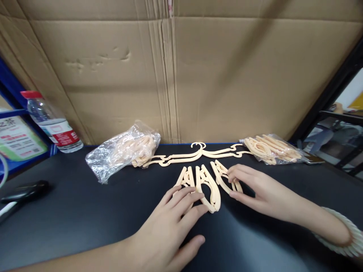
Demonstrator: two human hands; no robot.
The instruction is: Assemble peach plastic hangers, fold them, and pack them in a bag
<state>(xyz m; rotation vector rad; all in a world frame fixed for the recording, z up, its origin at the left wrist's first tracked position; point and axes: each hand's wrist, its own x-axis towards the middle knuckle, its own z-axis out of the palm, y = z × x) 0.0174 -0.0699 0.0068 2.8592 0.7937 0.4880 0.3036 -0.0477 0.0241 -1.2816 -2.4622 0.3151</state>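
Note:
Three folded cream folding hangers lie side by side on the black table. My left hand [177,217] rests with spread fingers over the left folded hanger [187,175], partly hiding it. Its fingertips reach the edge of the middle folded hanger [217,194]. On the right, my right hand [255,189] has its fingers and thumb round the right folded hanger [219,174], which sits at a slant. Behind these, unfolded hangers [202,152] lie with their arms stretched out sideways and their hooks toward the cardboard.
A clear plastic bag [104,155] with cream hangers lies at the back left, another bag of hangers [273,149] at the back right. A water bottle [61,130] with a red cap leans at far left, near a black device [25,190]. A cardboard wall [119,75] stands behind.

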